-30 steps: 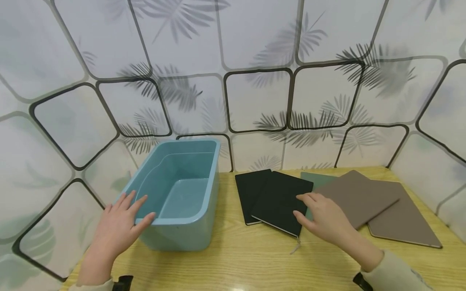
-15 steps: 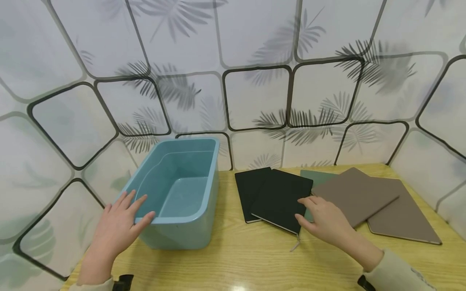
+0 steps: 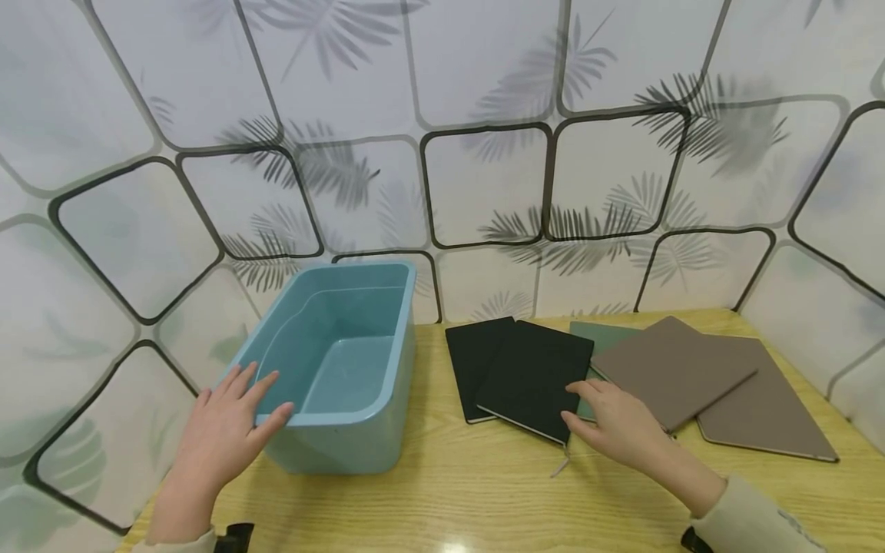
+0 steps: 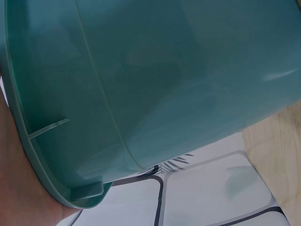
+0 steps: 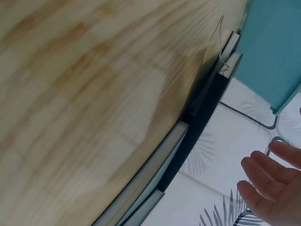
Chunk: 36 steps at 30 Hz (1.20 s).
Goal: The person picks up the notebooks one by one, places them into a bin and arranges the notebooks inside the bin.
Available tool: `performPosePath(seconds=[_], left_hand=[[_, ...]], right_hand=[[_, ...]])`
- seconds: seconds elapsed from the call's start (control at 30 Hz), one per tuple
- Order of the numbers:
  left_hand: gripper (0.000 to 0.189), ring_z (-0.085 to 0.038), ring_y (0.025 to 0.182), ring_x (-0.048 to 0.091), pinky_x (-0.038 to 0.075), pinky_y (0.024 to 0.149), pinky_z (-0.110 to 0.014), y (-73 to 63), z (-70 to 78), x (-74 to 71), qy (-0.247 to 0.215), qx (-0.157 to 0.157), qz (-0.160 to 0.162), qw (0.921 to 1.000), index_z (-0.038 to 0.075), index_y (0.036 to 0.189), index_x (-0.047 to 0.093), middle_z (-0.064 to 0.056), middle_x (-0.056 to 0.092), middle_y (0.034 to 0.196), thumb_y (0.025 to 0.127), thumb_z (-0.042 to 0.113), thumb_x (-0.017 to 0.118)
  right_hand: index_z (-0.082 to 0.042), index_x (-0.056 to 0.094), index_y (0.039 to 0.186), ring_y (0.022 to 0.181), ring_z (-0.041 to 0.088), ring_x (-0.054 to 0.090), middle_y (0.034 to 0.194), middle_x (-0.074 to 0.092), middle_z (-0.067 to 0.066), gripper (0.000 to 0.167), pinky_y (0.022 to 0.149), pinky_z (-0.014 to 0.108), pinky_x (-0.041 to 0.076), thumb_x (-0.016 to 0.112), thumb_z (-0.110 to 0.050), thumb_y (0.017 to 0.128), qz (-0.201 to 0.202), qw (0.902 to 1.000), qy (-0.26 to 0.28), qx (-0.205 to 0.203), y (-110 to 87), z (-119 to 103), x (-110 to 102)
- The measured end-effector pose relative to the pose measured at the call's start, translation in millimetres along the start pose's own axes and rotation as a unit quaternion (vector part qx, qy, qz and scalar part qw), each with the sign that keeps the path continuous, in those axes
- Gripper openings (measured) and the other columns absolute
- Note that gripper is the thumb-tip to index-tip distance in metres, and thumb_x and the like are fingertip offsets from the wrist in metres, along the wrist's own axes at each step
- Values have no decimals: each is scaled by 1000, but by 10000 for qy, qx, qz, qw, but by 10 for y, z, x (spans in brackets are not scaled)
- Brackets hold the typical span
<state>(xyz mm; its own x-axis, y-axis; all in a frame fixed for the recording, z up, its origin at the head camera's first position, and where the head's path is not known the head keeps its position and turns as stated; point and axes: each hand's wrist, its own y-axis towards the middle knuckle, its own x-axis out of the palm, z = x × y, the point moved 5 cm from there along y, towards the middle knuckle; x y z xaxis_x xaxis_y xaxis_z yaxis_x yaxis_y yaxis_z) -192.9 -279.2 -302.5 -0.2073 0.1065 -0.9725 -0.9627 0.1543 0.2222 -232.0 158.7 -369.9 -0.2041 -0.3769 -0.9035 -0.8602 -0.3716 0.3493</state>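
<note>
Left grip [image 3: 224, 418] rests on the glossy, round-cornered plastic tub [image 3: 339, 419].

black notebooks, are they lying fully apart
No, in the head view the right black notebook lies partly over the left black notebook.

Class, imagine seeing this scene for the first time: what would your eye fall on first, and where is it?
Probably the large blue-green tub on the left of the table, with a left hand at its near-left corner. Next, to its right, come two overlapping black notebooks, with a right hand hovering close by. Farther right lie two brown notebooks, with a green one peeking out.
</note>
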Motion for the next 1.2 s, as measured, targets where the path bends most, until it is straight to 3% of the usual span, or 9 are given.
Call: performPosePath(seconds=[0.27, 0.47, 0.93, 1.2], left_hand=[[65, -47, 122, 23, 17, 89, -66, 2, -2, 7, -18, 0, 22, 10000, 2, 129, 44, -30, 31, 132, 88, 52, 40], [66, -46, 122, 23, 17, 89, -65, 6, -7, 9, 14, -2, 15, 10000, 2, 129, 44, -30, 31, 132, 88, 53, 40], [66, -46, 122, 23, 18, 89, -65, 19, 2, 10, 10, -2, 54, 10000, 1, 129, 44, -30, 32, 132, 88, 53, 40], [66, -47, 122, 22, 17, 89, -65, 14, 2, 11, -4, -2, -4, 10000, 1, 129, 44, -30, 31, 132, 88, 52, 40]], right_hand=[[-2, 57, 110, 91, 28, 58, 105, 59, 12, 36, 69, 41, 49, 61, -26, 83, -402, 9939, 951, 383, -2, 111, 80], [0, 56, 110, 95, 29, 55, 107, 59, 14, 37, 74, 41, 48, 58, -27, 86, -411, 9857, 1585, 386, -12, 179, 98], [1, 56, 108, 95, 28, 55, 105, 58, 13, 38, 80, 39, 47, 61, -27, 84, -291, 9779, 2016, 477, -33, 239, 110], [1, 57, 108, 95, 30, 55, 105, 58, 15, 39, 79, 40, 47, 62, -27, 82, -275, 9789, 1949, 547, -91, 335, 125]])
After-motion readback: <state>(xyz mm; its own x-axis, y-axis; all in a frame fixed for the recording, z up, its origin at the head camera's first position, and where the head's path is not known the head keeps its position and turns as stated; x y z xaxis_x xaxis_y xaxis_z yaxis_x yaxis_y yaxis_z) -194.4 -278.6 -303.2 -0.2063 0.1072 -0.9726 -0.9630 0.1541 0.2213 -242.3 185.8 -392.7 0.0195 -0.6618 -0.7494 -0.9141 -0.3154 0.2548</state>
